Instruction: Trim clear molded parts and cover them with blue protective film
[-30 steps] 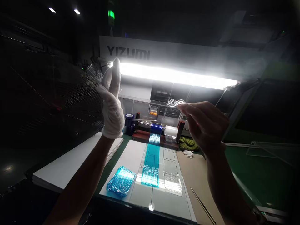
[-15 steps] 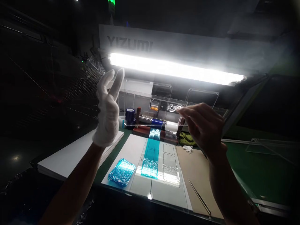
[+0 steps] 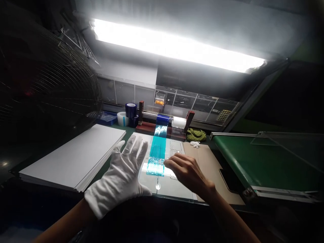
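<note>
My left hand [image 3: 124, 175], in a white glove, has its fingers spread over the left part of the work mat [image 3: 177, 192]. My bare right hand [image 3: 186, 168] is closed in a pinch above the mat, its fingertips beside the shiny end of a teal film strip [image 3: 158, 145]. Something small, clear and curled shows at those fingertips; what it is, I cannot make out. The strip runs down from a blue film roll [image 3: 162, 119], next to a white roll [image 3: 179, 122] on a wooden holder [image 3: 146, 128]. Contact between glove and mat is unclear.
A stack of white sheets [image 3: 73, 155] lies left, below a large fan [image 3: 76, 81]. Tape rolls [image 3: 131, 110] stand behind. On the right are brown cardboard [image 3: 205, 155], a dark flat phone-like object [image 3: 231, 180] and a green conveyor belt [image 3: 243, 162]. A bright tube lamp [image 3: 177, 44] hangs above.
Both hands have come down from raised positions to the mat, and the view has tilted downward. The clear panel earlier seen upright between them no longer shows there. The left hand now hides the blue pieces.
</note>
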Demonstrator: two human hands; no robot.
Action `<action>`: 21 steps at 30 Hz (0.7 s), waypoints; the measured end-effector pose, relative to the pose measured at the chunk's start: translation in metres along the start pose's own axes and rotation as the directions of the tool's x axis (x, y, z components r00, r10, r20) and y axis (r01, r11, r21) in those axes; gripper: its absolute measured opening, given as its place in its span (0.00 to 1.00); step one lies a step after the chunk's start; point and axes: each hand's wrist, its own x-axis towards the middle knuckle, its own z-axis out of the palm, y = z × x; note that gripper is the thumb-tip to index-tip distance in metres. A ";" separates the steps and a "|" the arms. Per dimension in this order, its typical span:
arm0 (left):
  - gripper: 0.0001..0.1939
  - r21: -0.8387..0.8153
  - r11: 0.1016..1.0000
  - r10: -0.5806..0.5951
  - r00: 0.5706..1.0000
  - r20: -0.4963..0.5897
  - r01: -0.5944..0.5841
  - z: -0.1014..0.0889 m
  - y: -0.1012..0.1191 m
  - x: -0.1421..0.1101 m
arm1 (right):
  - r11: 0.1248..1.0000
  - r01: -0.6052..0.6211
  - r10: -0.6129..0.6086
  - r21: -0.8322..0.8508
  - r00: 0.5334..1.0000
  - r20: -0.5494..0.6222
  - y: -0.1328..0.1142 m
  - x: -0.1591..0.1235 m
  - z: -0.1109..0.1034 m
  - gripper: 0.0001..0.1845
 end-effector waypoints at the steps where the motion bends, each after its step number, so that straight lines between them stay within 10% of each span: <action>1: 0.75 0.011 1.000 0.011 1.000 0.024 -0.012 0.002 0.002 0.000 | 1.000 -0.002 0.002 0.001 1.000 0.006 -0.002 -0.001 0.002 0.10; 8: 0.66 -0.066 0.998 0.008 0.995 0.099 -0.001 0.008 -0.004 -0.006 | 0.999 -0.029 0.029 0.046 1.000 -0.005 0.001 -0.001 -0.007 0.07; 15: 0.65 -0.173 0.985 -0.012 0.998 0.062 0.022 0.014 -0.033 -0.028 | 0.980 -0.188 0.194 -0.066 0.976 0.094 0.030 -0.019 -0.062 0.44; 21: 0.65 -0.175 0.984 -0.022 0.999 0.032 0.027 0.010 -0.041 -0.033 | 0.984 -0.175 0.179 -0.040 0.939 0.294 0.027 -0.019 -0.056 0.59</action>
